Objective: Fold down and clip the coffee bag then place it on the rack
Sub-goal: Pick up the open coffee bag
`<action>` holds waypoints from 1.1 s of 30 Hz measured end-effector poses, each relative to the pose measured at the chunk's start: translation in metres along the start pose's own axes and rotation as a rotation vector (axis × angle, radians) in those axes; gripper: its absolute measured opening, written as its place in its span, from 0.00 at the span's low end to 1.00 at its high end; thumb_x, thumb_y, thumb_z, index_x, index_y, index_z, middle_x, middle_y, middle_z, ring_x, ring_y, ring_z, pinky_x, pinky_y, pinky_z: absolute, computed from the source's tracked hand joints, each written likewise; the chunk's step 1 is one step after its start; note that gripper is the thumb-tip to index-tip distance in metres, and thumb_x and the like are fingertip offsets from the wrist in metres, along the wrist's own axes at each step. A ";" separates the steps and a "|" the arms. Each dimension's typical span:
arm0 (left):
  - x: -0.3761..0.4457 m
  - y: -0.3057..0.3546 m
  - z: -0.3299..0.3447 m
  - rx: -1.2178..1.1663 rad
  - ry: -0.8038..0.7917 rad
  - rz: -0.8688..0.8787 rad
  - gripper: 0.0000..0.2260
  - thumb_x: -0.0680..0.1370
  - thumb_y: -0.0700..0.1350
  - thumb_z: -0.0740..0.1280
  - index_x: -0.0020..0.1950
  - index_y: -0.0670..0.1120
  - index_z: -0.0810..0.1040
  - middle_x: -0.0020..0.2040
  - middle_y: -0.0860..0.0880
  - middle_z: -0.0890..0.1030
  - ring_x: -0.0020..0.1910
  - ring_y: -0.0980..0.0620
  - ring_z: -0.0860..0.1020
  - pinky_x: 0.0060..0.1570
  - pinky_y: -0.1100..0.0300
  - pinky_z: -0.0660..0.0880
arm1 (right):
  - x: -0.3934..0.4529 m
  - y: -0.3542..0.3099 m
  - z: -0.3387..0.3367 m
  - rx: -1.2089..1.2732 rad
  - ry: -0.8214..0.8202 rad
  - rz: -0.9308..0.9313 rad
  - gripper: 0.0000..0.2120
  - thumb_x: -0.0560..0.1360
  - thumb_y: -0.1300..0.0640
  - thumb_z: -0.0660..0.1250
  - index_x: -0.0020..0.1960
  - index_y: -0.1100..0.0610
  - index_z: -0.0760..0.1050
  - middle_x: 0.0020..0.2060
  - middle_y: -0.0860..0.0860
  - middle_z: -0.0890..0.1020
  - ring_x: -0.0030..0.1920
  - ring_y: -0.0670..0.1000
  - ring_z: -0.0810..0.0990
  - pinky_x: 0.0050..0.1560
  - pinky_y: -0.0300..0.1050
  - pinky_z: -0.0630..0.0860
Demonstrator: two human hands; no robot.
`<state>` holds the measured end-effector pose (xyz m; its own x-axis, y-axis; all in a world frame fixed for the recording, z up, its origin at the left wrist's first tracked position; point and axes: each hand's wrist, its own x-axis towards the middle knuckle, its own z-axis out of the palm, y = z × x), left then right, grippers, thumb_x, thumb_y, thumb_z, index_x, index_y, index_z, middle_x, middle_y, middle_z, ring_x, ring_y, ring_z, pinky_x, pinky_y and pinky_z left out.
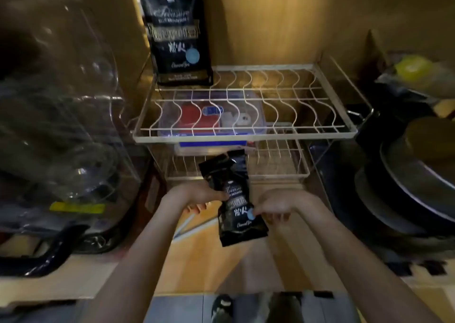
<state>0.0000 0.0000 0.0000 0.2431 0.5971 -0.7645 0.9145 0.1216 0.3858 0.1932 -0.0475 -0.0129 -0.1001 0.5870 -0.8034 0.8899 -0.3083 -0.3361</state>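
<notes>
Two hands are working one black coffee bag [234, 199] in front of the white wire rack [243, 130], as I am watching remotely through the head camera. The left hand [197, 194] is closing its fingers around the bag's upper middle; the right hand [278, 205] is pinching the lower edge. The crumpled top is standing loose and I am seeing no clip on it. A second, taller bag [177, 34] is occupying the rack's back left corner. I am judging the slick foil likely to spring open or slip. Dim light is blurring the fingertips and any clip.
</notes>
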 end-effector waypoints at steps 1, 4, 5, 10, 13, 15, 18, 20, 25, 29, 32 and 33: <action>0.004 -0.001 0.007 -0.023 -0.019 -0.008 0.30 0.71 0.63 0.62 0.64 0.44 0.67 0.58 0.42 0.77 0.48 0.47 0.77 0.47 0.55 0.72 | 0.004 0.003 0.006 0.005 -0.005 -0.008 0.12 0.74 0.48 0.61 0.46 0.58 0.73 0.39 0.55 0.78 0.33 0.52 0.75 0.31 0.40 0.70; 0.024 -0.011 0.029 -0.151 0.009 -0.021 0.34 0.69 0.63 0.65 0.65 0.40 0.66 0.65 0.41 0.72 0.56 0.44 0.74 0.48 0.57 0.70 | 0.015 0.015 0.022 0.107 0.046 -0.004 0.05 0.74 0.52 0.65 0.46 0.53 0.71 0.40 0.51 0.76 0.34 0.48 0.74 0.24 0.32 0.70; 0.030 -0.014 0.037 -0.210 0.039 -0.009 0.36 0.68 0.62 0.67 0.66 0.40 0.64 0.67 0.41 0.70 0.60 0.43 0.72 0.49 0.57 0.69 | 0.019 0.020 0.029 0.159 0.068 -0.010 0.07 0.73 0.54 0.67 0.49 0.52 0.72 0.45 0.52 0.76 0.38 0.48 0.75 0.26 0.31 0.69; 0.049 -0.020 0.066 -0.604 0.158 0.125 0.38 0.64 0.56 0.75 0.67 0.46 0.62 0.67 0.46 0.71 0.62 0.47 0.71 0.57 0.56 0.70 | 0.040 0.037 0.056 0.331 0.157 -0.036 0.25 0.68 0.60 0.72 0.62 0.62 0.69 0.59 0.58 0.77 0.56 0.54 0.75 0.48 0.40 0.69; 0.058 -0.021 0.076 -0.786 0.193 0.181 0.42 0.56 0.56 0.78 0.64 0.48 0.64 0.62 0.48 0.76 0.57 0.50 0.75 0.57 0.53 0.74 | 0.050 0.042 0.069 0.407 0.246 -0.055 0.23 0.65 0.64 0.72 0.59 0.62 0.72 0.57 0.58 0.79 0.55 0.56 0.77 0.54 0.47 0.75; 0.061 -0.020 0.081 -0.882 0.221 0.204 0.37 0.58 0.49 0.79 0.61 0.47 0.65 0.58 0.49 0.77 0.54 0.51 0.76 0.50 0.57 0.75 | 0.056 0.047 0.078 0.424 0.313 -0.058 0.25 0.64 0.63 0.72 0.60 0.60 0.71 0.57 0.58 0.80 0.55 0.56 0.78 0.55 0.50 0.75; 0.063 -0.017 0.087 -0.987 0.250 0.189 0.36 0.60 0.41 0.78 0.62 0.45 0.65 0.56 0.47 0.76 0.52 0.51 0.76 0.47 0.59 0.74 | 0.063 0.052 0.091 0.421 0.404 -0.052 0.27 0.62 0.59 0.74 0.59 0.56 0.70 0.55 0.54 0.80 0.54 0.56 0.78 0.54 0.53 0.76; 0.064 -0.018 0.090 -0.984 0.270 0.195 0.39 0.56 0.43 0.78 0.63 0.45 0.66 0.57 0.46 0.77 0.54 0.48 0.77 0.52 0.53 0.75 | 0.064 0.055 0.099 0.447 0.457 -0.070 0.28 0.62 0.57 0.74 0.60 0.54 0.70 0.55 0.53 0.81 0.54 0.55 0.79 0.53 0.54 0.76; 0.054 -0.016 0.092 -0.875 0.332 0.357 0.39 0.50 0.45 0.79 0.59 0.48 0.68 0.51 0.53 0.78 0.52 0.55 0.78 0.48 0.62 0.76 | 0.063 0.054 0.122 0.406 0.633 -0.075 0.28 0.65 0.59 0.72 0.62 0.54 0.66 0.56 0.53 0.79 0.56 0.55 0.77 0.52 0.50 0.77; 0.045 -0.020 0.097 -0.802 0.405 0.476 0.40 0.51 0.49 0.78 0.60 0.45 0.69 0.53 0.53 0.79 0.52 0.59 0.78 0.46 0.66 0.77 | 0.066 0.051 0.131 0.446 0.788 -0.099 0.28 0.66 0.66 0.68 0.64 0.55 0.64 0.59 0.55 0.74 0.61 0.55 0.72 0.56 0.53 0.75; 0.041 -0.024 0.100 -0.727 0.442 0.503 0.39 0.53 0.52 0.77 0.60 0.46 0.68 0.54 0.55 0.78 0.54 0.59 0.77 0.50 0.64 0.77 | 0.069 0.050 0.133 0.460 0.852 -0.150 0.29 0.67 0.67 0.66 0.67 0.57 0.64 0.59 0.56 0.74 0.62 0.54 0.68 0.60 0.52 0.72; 0.040 -0.024 0.102 -0.713 0.438 0.509 0.38 0.53 0.52 0.77 0.60 0.47 0.68 0.54 0.54 0.78 0.55 0.58 0.77 0.52 0.61 0.77 | 0.070 0.051 0.134 0.463 0.851 -0.166 0.31 0.67 0.67 0.66 0.68 0.56 0.62 0.59 0.55 0.74 0.61 0.53 0.68 0.60 0.51 0.72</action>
<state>0.0203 -0.0600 -0.0923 0.2809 0.9351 -0.2162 0.2888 0.1325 0.9482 0.1722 -0.1225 -0.1523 0.3081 0.9366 -0.1671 0.6129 -0.3297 -0.7181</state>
